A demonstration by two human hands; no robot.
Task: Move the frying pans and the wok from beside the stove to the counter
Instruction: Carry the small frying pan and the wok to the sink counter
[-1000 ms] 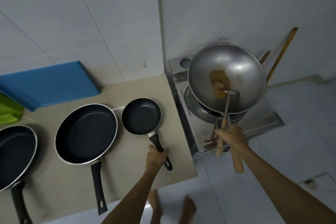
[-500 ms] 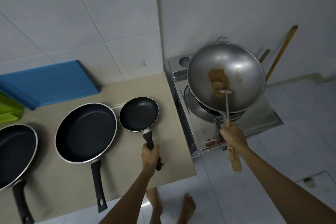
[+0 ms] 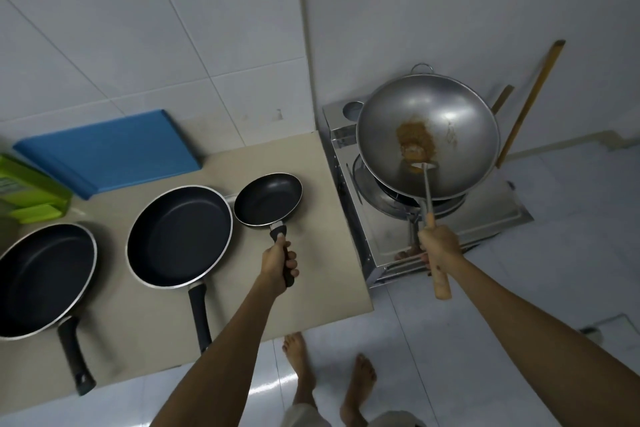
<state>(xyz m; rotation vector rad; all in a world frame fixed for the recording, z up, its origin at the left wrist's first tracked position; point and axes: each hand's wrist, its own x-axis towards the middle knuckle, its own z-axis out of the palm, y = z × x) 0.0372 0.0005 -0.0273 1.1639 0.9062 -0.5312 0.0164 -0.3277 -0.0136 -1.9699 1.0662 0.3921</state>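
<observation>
A small black frying pan (image 3: 266,199) is at the counter's (image 3: 332,274) right end, next to the stove. My left hand (image 3: 277,263) is shut on its black handle. To its left on the counter lie a medium black pan (image 3: 178,236) and a large black pan (image 3: 41,277), handles pointing toward me. A steel wok (image 3: 457,135) with a brown patch inside hangs tilted over the stove burner (image 3: 391,204). My right hand (image 3: 438,248) is shut on its wooden grip, from which a metal shaft runs up to the wok.
The steel stove (image 3: 495,218) stands lower than the counter, right of it. A blue board (image 3: 110,149) and a green object (image 3: 31,191) lie at the counter's back left. Wooden sticks (image 3: 530,104) lean on the wall behind the stove. Bare feet (image 3: 301,367) stand on the tiled floor.
My left hand has slid further up the small pan's handle, and the pan has shifted slightly away from me. The wok stays raised over the burner in my right hand.
</observation>
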